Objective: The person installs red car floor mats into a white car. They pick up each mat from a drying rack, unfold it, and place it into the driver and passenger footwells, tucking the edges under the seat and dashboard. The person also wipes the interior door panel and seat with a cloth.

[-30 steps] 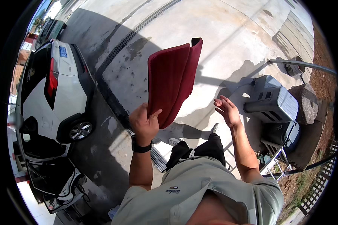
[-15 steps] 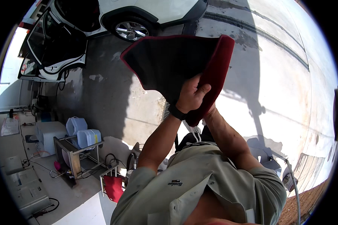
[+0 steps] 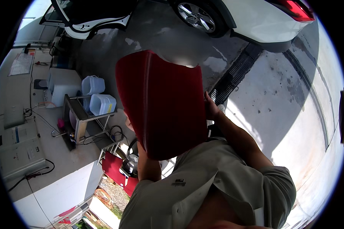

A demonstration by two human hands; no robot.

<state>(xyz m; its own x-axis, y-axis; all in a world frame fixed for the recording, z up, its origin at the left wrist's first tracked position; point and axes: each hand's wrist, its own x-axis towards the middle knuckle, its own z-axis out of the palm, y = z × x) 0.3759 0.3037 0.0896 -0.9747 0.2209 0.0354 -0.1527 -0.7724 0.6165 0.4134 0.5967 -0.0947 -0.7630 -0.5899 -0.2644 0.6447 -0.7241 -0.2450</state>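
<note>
A dark red carpet car mat (image 3: 176, 103) is held up in front of my chest, its red pile facing me and a seam running down its left part. My right hand (image 3: 212, 108) grips its right edge, thumb on the near face and the other fingers mostly hidden behind. At the left edge only a bit of my left hand (image 3: 129, 122) shows. The rest of it is behind the mat, which it appears to support from below; its fingers are hidden.
A white car (image 3: 267, 26) stands ahead, with an open car door (image 3: 99, 24) at the far left. On the left are a metal frame stand (image 3: 84, 124), pale plastic containers (image 3: 102, 105) and a wall box (image 3: 21, 147). A drain grate (image 3: 239, 72) crosses the floor.
The mat has been turned over from its dark underside to its red face and moved left and nearer. My hands have moved apart to opposite edges. The view has swung left.
</note>
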